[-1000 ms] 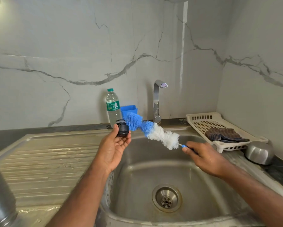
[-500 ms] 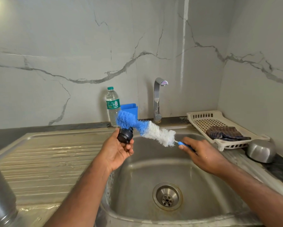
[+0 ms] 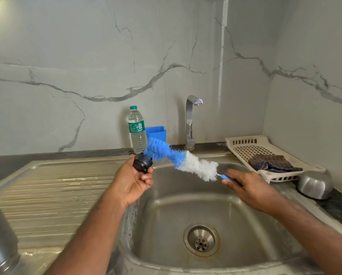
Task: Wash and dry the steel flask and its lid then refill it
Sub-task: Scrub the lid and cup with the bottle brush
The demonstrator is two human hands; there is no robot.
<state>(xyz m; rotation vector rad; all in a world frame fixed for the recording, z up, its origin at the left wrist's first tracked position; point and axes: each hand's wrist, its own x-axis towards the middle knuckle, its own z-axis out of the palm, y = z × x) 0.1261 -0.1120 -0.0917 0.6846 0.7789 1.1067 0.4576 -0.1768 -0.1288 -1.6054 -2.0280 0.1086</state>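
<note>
Holding the lid (image 3: 142,165), left hand (image 3: 132,182) meets right hand's (image 3: 251,187) brush (image 3: 178,158).

2 bare forearms are showing, the left hand (image 3: 133,182) and right hand (image 3: 251,187) wearing no gloves, rings, watches or sleeves.

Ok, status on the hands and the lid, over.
Left hand holds black lid above sink. Right hand grips bottle brush, blue bristles against lid. Tap off, nothing in the way.
</note>
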